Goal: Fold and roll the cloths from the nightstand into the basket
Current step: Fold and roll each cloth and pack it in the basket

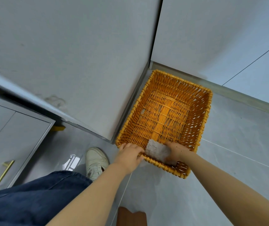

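right hand (176, 151) holds rolled cloth (158, 152) at basket (202, 115) near rim

A single wide-angle head camera is looking steeply down from standing height, facing forward toward a wall corner. The orange basket (164, 116) is sitting right of centre on the grey floor (238, 144), fairly near. Both forearms are reaching in from the bottom edge, and lines are bowing toward the frame's borders. A white shoe (96, 162) is showing lower centre.
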The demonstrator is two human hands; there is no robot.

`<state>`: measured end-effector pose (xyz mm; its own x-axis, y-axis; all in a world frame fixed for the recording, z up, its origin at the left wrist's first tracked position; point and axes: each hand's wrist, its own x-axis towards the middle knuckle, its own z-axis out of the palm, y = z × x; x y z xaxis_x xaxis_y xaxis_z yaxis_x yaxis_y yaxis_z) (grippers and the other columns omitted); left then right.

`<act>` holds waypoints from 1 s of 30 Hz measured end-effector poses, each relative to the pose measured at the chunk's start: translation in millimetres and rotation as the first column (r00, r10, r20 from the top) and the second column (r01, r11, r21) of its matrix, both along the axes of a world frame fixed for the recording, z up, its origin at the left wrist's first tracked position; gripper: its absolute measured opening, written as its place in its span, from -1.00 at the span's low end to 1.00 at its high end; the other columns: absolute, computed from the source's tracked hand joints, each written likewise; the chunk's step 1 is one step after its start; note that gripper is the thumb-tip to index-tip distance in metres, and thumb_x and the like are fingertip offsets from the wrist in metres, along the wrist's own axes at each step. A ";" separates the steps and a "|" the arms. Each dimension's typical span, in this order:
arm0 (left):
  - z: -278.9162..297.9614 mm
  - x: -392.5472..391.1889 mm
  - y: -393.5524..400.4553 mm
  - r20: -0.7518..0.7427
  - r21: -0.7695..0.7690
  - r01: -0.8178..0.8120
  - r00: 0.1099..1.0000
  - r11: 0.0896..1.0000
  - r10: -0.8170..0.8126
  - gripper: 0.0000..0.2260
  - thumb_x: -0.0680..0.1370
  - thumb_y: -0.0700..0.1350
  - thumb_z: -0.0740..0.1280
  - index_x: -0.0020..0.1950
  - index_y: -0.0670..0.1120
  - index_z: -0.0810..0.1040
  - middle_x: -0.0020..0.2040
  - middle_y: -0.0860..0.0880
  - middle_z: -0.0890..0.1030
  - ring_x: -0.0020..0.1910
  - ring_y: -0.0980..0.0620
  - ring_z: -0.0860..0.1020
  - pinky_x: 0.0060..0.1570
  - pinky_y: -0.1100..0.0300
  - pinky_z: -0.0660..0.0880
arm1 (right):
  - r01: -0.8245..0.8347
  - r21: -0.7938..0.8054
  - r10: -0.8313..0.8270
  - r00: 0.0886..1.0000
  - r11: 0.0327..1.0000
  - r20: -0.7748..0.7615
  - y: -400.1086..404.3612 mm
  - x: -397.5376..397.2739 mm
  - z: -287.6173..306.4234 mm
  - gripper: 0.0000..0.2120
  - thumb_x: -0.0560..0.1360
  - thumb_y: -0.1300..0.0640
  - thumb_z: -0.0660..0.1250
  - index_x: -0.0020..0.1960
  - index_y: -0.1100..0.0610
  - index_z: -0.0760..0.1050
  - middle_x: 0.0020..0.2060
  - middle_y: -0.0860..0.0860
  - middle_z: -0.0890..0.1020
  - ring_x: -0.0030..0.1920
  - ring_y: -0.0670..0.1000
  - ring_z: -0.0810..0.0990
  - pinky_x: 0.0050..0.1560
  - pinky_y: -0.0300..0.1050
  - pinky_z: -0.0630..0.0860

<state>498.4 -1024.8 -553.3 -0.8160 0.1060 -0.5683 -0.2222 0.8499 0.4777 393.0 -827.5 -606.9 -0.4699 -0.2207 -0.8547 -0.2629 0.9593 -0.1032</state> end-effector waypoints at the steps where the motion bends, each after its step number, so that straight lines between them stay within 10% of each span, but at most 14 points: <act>1: 4.2 -1.2 -1.4 -0.010 0.004 -0.017 1.000 1.000 0.017 -0.71 0.62 0.00 0.19 0.34 0.06 0.43 0.30 0.07 0.45 0.34 0.04 0.30 0.41 0.11 0.04 | 0.000 -0.018 -0.001 0.999 1.000 -0.042 1.0 -1.1 4.2 -0.32 0.42 -0.04 0.42 0.45 0.03 0.21 0.37 0.05 0.38 0.34 0.10 0.39 0.30 -0.03 0.42; 13: 100.1 -6.2 -8.7 -0.017 0.098 -0.117 0.993 0.988 0.119 -0.76 0.60 -0.07 0.23 0.26 -0.02 0.50 0.19 0.01 0.56 0.16 0.04 0.51 0.18 0.07 0.47 | 0.239 -0.491 -0.307 0.950 0.838 -0.061 -7.0 3.5 107.3 -0.68 0.50 0.07 0.38 0.25 0.07 0.48 0.11 -0.07 0.55 0.12 -0.05 0.54 0.14 -0.16 0.48; 20: 202.3 37.1 -46.9 -0.190 0.139 -0.306 0.925 0.942 0.329 -0.77 0.60 -0.04 0.23 0.24 0.01 0.50 0.15 0.07 0.57 0.09 0.09 0.52 0.15 0.12 0.46 | 0.027 -0.714 -0.177 0.975 0.700 -0.136 -60.0 37.4 225.0 -0.77 0.53 0.01 0.33 0.17 -0.02 0.53 0.01 -0.16 0.60 0.02 -0.21 0.56 0.09 -0.19 0.54; 30: 321.1 175.9 -152.5 -0.447 0.453 -0.606 0.481 0.654 0.754 -0.85 0.55 -0.16 0.32 0.05 0.08 0.58 -0.05 0.06 0.64 -0.12 0.14 0.58 -0.18 0.49 0.44 | -0.098 -0.917 0.068 0.995 0.386 -0.077 -195.4 128.7 379.2 -0.80 0.53 0.15 0.33 0.15 0.02 0.56 0.03 -0.08 0.66 0.05 -0.16 0.59 0.12 -0.30 0.50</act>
